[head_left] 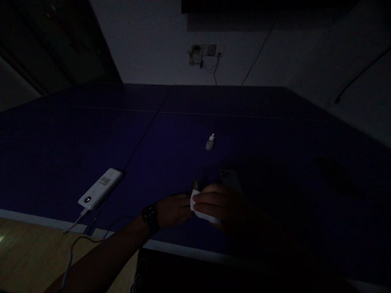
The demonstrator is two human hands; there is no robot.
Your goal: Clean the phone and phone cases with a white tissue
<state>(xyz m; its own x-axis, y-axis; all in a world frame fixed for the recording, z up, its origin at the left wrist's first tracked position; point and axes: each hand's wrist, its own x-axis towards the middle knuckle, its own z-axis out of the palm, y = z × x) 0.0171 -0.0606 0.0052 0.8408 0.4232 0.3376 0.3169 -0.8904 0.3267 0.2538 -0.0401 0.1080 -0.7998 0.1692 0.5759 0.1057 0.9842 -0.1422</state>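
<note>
In the dim head view, my right hand (218, 203) is closed on a white item (206, 216) with pale edges; whether it is folded tissue, cloth or a small box I cannot tell. My left hand (174, 211), with a dark watch (150, 215) on the wrist, lies low over the table, fingers stretched toward the white item. Its fingertips are partly hidden there. Just beyond the white item, a small dark brownish thing (195, 185) shows, its kind unclear. A phone (231, 179) lies by my right hand, camera side up. Farther off is a clear dropper bottle (209, 144) with a white top.
A white power bank (100, 189) with a lit round display lies at the left on the dark blue table (171, 162). Its cable (73, 244) hangs over the front edge near my left forearm. Wall sockets (210, 50) with cords are behind the table.
</note>
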